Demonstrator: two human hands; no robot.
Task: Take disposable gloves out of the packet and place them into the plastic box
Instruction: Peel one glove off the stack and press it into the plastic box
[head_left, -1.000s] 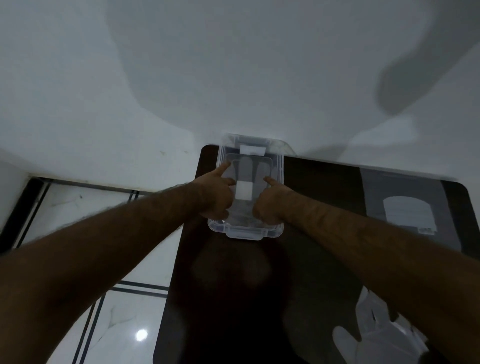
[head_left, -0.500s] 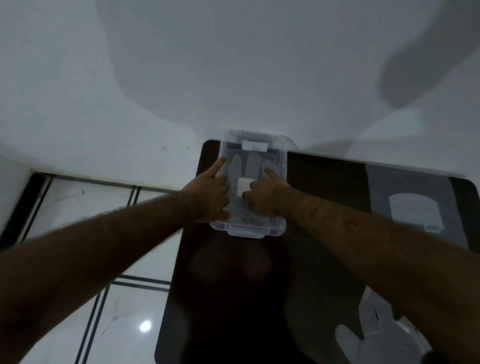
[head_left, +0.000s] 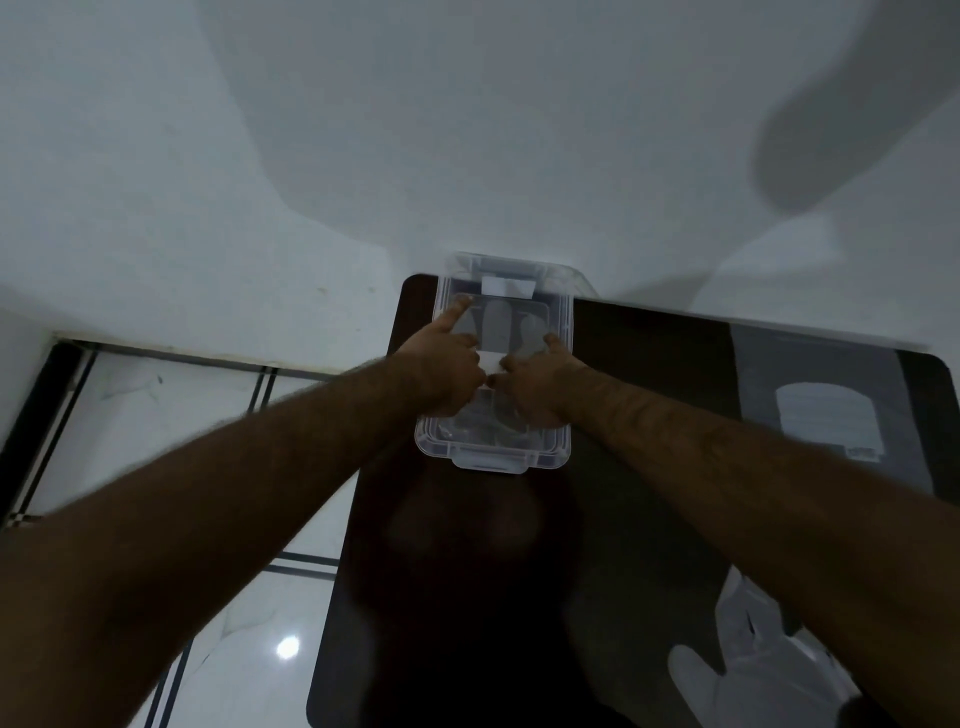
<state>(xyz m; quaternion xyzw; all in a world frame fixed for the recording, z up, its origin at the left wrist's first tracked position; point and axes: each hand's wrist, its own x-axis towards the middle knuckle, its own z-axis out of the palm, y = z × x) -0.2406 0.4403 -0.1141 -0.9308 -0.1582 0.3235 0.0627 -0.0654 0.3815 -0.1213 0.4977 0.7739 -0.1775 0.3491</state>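
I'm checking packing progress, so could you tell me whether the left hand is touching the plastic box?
Touching. The head view shows the left hand lying in the plastic box, its index fingertip pressed against the glove inside.

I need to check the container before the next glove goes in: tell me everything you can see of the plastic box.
The plastic box is clear, rectangular, with rounded corners and a latch tab on each short end. It sits flat at the far left end of the dark table, its far end against the wall. Pale glove shapes show inside. The left hand and right hand both press down in it, forefingers extended. Whether a lid is on, I cannot tell.
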